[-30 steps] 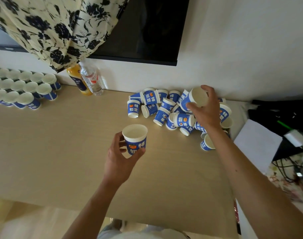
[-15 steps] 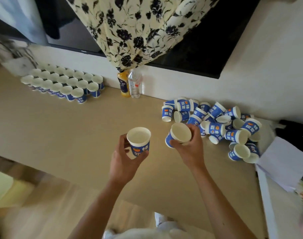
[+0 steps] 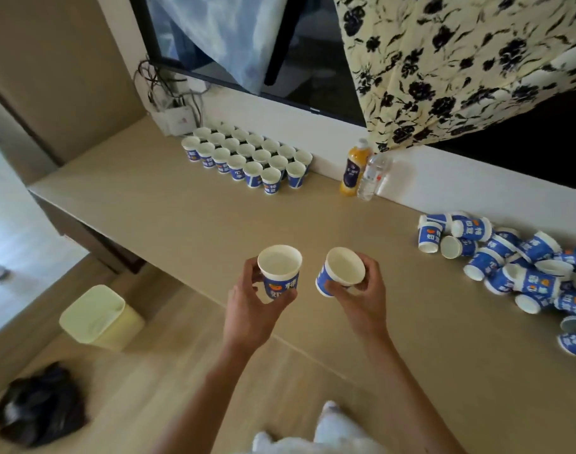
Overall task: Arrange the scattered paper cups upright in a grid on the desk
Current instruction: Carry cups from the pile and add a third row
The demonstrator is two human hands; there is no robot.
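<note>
Cup grid [image 3: 246, 149] stands left of bottles [image 3: 353, 173], scattered cups [image 3: 501, 245] lie right.

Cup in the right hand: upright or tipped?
Tipped. The blue-and-white paper cup in the right hand leans, its open mouth offset to the right of its base.

Wall: ahead of you, white wall [image 3: 312, 126] carrying a dark screen [image 3: 316, 63].
Cloths: a cream floral cloth [image 3: 460, 60] hangs over the screen's right part, a pale blue one [image 3: 227, 37] over its left.
Desk: a long beige desk [image 3: 181, 217] runs along that wall.
Corner: cables [image 3: 155, 80] and a white box [image 3: 180, 119] at the desk's far left end.
Left: a brown panel [image 3: 57, 77]; below it you see a brightly lit pale patch [image 3: 14, 231].
Floor: wood-toned floor [image 3: 149, 371], with a pale yellow bin [image 3: 98, 317] and a dark bundle [image 3: 41, 411] on it.
</note>
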